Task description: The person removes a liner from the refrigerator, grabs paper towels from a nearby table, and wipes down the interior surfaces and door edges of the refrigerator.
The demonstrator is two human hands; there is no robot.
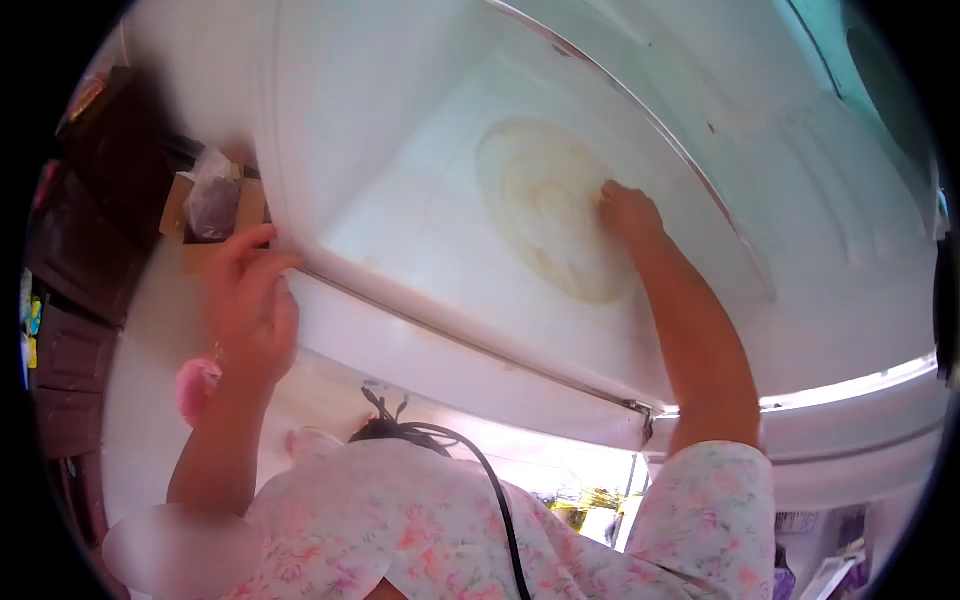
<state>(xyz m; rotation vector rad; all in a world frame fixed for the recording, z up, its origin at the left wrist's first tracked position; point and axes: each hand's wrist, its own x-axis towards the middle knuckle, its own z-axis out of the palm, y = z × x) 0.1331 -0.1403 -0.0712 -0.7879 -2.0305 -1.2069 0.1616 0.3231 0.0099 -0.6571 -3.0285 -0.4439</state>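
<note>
My right hand [629, 212] reaches into a white cabinet that looks like a refrigerator interior [420, 230]. Its fingers are curled together against the white surface; anything inside them is hidden. Beneath and beside that hand is a round, yellowish stained area [550, 215]. At the left, my left hand [255, 305] is raised with its fingers apart and bent, its fingertips close to the cabinet's front edge [400, 325]. It holds nothing that I can see. By that wrist hangs a fluffy pink thing [197, 390].
An open cardboard box [176, 208] holding a plastic bag [212, 195] stands behind my left hand. Dark brown cupboards [80, 265] line the far left. A black cable [490, 480] runs down my front. Shiny yellow packets [585, 505] lie below; a hinge [645, 420] sits at the cabinet's corner.
</note>
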